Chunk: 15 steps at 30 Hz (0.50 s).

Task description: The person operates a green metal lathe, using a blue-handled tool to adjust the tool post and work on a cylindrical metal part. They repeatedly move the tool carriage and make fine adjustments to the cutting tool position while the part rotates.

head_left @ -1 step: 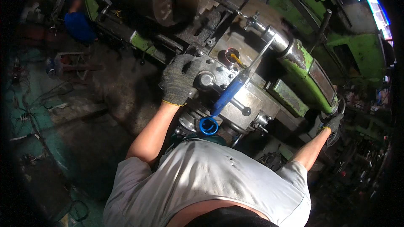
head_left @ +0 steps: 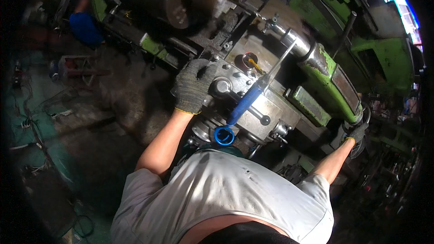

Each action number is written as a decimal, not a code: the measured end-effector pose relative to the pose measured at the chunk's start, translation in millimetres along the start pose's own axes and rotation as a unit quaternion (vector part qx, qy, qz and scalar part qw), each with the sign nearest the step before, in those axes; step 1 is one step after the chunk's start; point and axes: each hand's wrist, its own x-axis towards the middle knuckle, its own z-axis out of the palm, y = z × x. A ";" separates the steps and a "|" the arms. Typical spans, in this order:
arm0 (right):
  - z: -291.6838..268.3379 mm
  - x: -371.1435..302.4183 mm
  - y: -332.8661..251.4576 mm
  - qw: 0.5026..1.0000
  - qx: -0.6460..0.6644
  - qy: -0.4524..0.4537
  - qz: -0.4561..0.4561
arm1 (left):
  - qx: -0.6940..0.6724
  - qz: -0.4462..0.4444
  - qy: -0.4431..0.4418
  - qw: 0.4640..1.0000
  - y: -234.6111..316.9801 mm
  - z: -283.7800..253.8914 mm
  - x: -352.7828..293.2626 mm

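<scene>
Lathe carriage | left hand gripping it | right hand closed on handwheel

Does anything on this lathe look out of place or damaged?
A blue-handled tool lies loose across the grey carriage, beside the gloved left hand. Green paint is chipped on the tailstock. Nothing looks spilled.

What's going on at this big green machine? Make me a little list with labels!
Machine: green metal lathe with a round chuck
Left hand: gloved, resting on the grey metal block
Right hand: gloved, on a handwheel at the far end
Tool: blue-handled wrench lying on the block
Floor: dirty, cables at left
</scene>
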 end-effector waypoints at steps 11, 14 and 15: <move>-16.4 31.4 26.8 0.995 -0.042 0.033 -0.079 | 0.006 0.013 -0.003 1.000 0.8 -4.6 1.9; -15.1 32.6 30.5 0.996 -0.003 -0.006 -0.087 | 0.008 -0.003 -0.015 1.000 -2.2 -4.5 2.2; -15.7 32.9 31.7 0.995 0.009 -0.021 -0.092 | 0.009 -0.014 -0.022 1.000 -3.2 -4.3 2.3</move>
